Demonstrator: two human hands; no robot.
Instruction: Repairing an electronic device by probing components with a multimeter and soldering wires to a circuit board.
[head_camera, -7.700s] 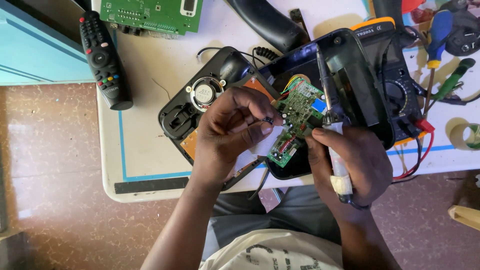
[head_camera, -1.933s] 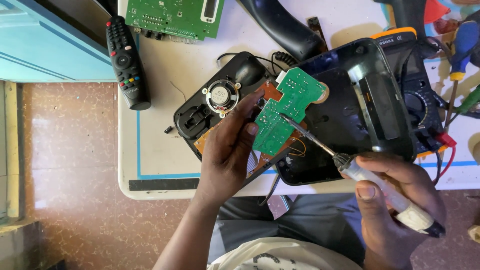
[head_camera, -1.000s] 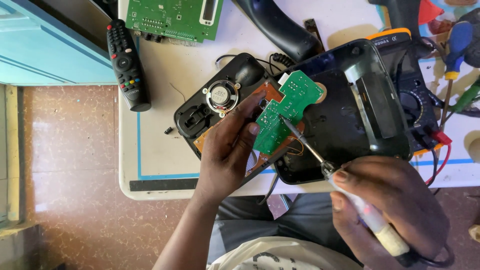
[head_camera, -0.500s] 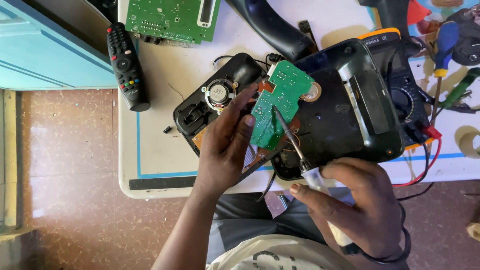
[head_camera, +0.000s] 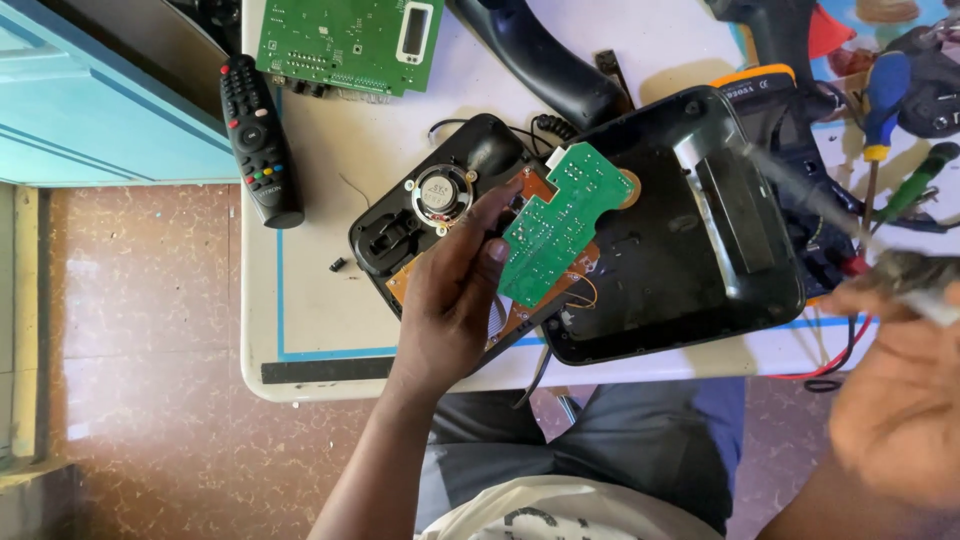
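A white work table (head_camera: 330, 330) with a blue border line fills the upper part of the view, seen from above, with the person's lap at the bottom edge. On it lies an opened black telephone: the back shell (head_camera: 680, 270), the largest piece, lies inside-up to the right, and the front half (head_camera: 420, 220) with its round speaker (head_camera: 437, 192) sits just left of it. A black handset (head_camera: 540, 60) lies above them. At the top edge is 1 larger green circuit board (head_camera: 345, 40), with a black remote control (head_camera: 260, 140) beside it on the left. Screwdrivers and a meter crowd the right edge.

The left hand (head_camera: 455, 300) pinches a small green circuit board (head_camera: 555, 235) by its lower left edge, thumb and fingers closed on it, tilting it up over the gap between the 2 phone halves. Thin wires tie the board to the phone.

The right hand (head_camera: 900, 390) is motion-blurred at the lower right, well apart from the board. It appears closed around a slim pen-like tool (head_camera: 810, 195), though the blur hides the exact grip.

To work well here, the left hand should likely hold the board steady by its edges, without straining the wires, while the tool tip approaches slowly.
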